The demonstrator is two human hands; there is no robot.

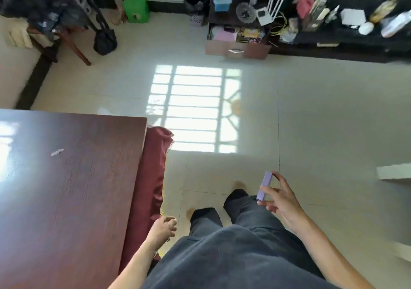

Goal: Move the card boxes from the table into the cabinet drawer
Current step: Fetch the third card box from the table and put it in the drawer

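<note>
One card box [264, 186], slim and pale purple, is in the right hand [281, 202], pinched by its narrow faces between thumb and fingertips, so this grip is closed on the box and carries it in the air above the floor [322, 115], in front of the person's legs and well apart from both the table [66, 177] and the drawer [239, 41]. The left hand [163, 225] hangs loosely curled beside the table's corner, next to a dark red cloth [151, 177], and holds nothing that can be seen. The part of the table in view shows no other box, only a small pale scrap; what lies further left is out of view. The drawer stands pulled open across the room, under a low dark cabinet [242, 6] crowded with small things, and it already looks well filled with pink and coloured packs, though blur hides the detail. The step in hand seems to be the carry. To do it well, I would keep the pinch firm but near the box's middle, walk straight over the bright patch of floor, then lower the box flat into whatever free gap shows, likely toward the drawer's front. A light fingertip hold could let so thin a box twist or slip, so steadying it with the free left hand at the drawer may help.
</note>
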